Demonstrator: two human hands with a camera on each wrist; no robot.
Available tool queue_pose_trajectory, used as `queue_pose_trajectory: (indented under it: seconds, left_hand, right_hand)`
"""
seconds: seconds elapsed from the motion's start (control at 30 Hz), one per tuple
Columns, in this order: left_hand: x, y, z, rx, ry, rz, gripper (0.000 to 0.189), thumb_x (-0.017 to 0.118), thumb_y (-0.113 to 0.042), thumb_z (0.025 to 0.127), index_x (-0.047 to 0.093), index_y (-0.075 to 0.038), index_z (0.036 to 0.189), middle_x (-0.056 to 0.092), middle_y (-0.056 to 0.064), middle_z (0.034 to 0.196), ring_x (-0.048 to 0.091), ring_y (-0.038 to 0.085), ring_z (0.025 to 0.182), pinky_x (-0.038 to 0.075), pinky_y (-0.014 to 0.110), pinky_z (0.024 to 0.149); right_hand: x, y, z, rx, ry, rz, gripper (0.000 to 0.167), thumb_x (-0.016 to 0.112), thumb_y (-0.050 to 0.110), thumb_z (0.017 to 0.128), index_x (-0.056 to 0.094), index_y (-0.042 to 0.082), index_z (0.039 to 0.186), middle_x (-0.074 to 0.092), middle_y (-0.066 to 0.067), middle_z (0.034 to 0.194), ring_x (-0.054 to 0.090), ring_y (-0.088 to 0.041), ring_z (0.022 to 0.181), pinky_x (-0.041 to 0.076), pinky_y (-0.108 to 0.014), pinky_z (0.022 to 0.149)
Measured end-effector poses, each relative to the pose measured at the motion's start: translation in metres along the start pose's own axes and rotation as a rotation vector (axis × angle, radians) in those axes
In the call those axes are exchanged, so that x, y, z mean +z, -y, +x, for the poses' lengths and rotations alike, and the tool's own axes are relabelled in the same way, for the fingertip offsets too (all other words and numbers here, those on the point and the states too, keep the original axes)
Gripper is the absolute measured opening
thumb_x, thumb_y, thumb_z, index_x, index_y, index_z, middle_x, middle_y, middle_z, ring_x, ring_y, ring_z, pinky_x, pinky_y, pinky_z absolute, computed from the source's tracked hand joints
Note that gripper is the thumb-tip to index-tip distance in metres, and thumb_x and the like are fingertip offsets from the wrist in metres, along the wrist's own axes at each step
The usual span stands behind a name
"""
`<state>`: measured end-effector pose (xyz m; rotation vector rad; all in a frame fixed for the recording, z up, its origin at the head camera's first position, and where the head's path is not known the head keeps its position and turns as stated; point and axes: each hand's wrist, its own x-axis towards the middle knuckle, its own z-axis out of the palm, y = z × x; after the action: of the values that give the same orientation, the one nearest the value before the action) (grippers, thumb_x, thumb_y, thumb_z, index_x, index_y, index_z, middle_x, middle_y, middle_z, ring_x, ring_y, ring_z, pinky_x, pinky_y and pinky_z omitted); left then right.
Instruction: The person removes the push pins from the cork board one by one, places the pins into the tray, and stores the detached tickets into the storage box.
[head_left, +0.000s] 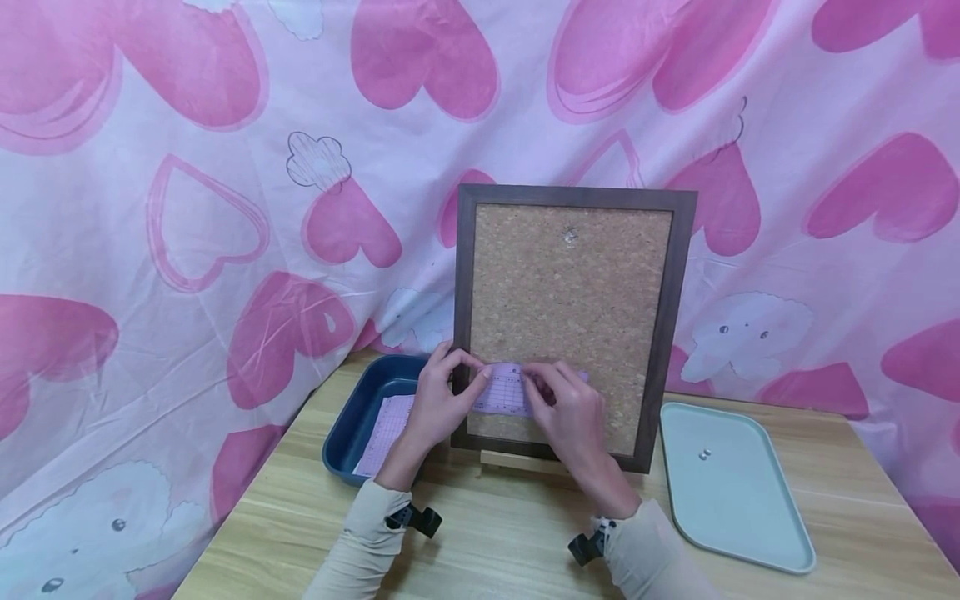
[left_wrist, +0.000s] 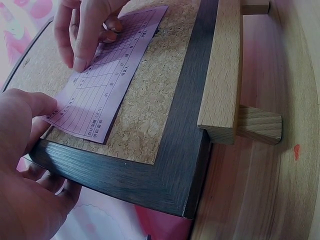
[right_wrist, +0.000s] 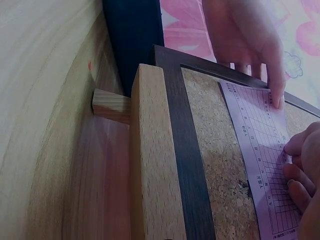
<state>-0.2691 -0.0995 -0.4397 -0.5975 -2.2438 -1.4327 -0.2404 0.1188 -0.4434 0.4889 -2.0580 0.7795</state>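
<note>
A pinkish-purple printed paper form lies against the lower part of a dark-framed cork board. My left hand holds the form's left end at the frame's left side; in the left wrist view, its other fingers reach behind the frame. The right hand has thumb and index finger together at the form's upper edge, near its middle. Curled fingers of that hand rest over the form in the right wrist view. Whether a small item is between those fingertips is hidden.
On the left, a dark blue tray contains more printed forms. A pale green tray on the right bears two small shiny pieces. Something small and clear sits high on the cork. A wooden stand supports the board.
</note>
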Motion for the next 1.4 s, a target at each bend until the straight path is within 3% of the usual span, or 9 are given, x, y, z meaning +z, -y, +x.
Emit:
queue_pose_trajectory:
  seconds: [0.47,0.9,1.4]
  left_hand:
    - [-0.001,0.0,0.001,0.01,-0.004,0.005,0.011,0.08,-0.032,0.1,0.077,-0.022,0.101,0.064,-0.001,0.127,0.061,0.019,0.119,0.047,0.041,0.099]
    - [-0.001,0.0,0.0,0.001,-0.005,0.014,0.011,0.08,-0.032,0.1,0.076,-0.021,0.101,0.065,0.001,0.128,0.061,0.021,0.121,0.049,0.044,0.1]
    - [-0.001,-0.002,-0.001,-0.008,-0.014,0.027,0.011,0.08,-0.032,0.1,0.076,-0.022,0.1,0.065,0.0,0.131,0.061,0.021,0.125,0.047,0.045,0.106]
  right_hand:
    - [-0.001,-0.001,0.0,0.0,0.027,-0.001,0.013,0.083,0.012,0.095,0.084,0.014,0.107,0.072,0.002,0.085,0.063,-0.009,0.067,0.051,-0.025,0.056]
    - [-0.002,0.001,-0.003,-0.018,0.051,-0.025,0.01,0.082,0.015,0.097,0.08,0.011,0.106,0.07,0.0,0.088,0.06,-0.009,0.069,0.05,-0.027,0.057]
    - [-0.011,-0.006,-0.008,-0.062,0.119,0.078,0.013,0.082,0.007,0.095,0.079,0.011,0.107,0.068,0.002,0.09,0.059,-0.008,0.073,0.051,-0.023,0.062]
